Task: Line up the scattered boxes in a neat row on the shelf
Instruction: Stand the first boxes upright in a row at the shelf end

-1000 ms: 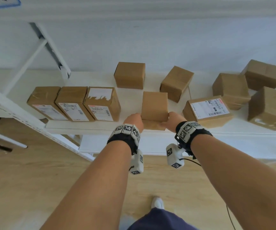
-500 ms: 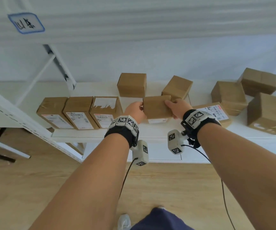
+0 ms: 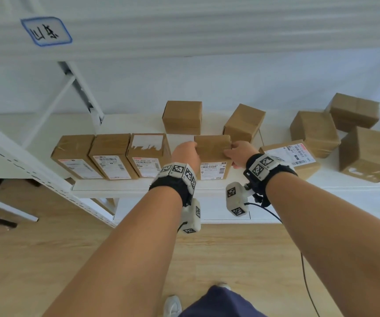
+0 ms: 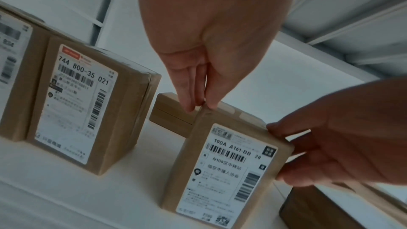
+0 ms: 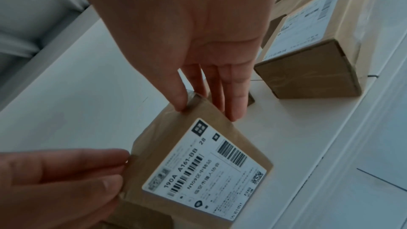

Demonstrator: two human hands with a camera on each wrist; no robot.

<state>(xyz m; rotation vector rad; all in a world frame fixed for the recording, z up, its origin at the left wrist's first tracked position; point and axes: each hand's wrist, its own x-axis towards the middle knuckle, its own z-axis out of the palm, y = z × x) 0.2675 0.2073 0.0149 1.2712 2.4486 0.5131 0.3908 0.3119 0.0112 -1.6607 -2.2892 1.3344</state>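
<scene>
A brown cardboard box (image 3: 212, 148) stands on its side on the white shelf (image 3: 138, 184), its white shipping label (image 4: 229, 171) facing me. My left hand (image 3: 189, 149) pinches its upper left edge between thumb and fingers (image 4: 187, 93). My right hand (image 3: 233, 152) grips the upper right corner, thumb on top and fingers (image 5: 235, 104) down the side. Left of it, three labelled boxes (image 3: 111, 154) stand tight in a row, and a hand-wide gap separates the nearest row box (image 4: 88, 107) from the held one.
Other brown boxes lie scattered: two at the back (image 3: 182, 116) (image 3: 244, 122), a flat labelled one (image 3: 290, 156) just right of my right hand, and three more (image 3: 314, 132) further right. A white upright (image 3: 81, 92) braces the shelf at back left. Wooden floor lies below.
The box has been tipped from plain face up to label facing front and carried from the shelf's front edge back and left, closer to the row. Both hands moved with it.
</scene>
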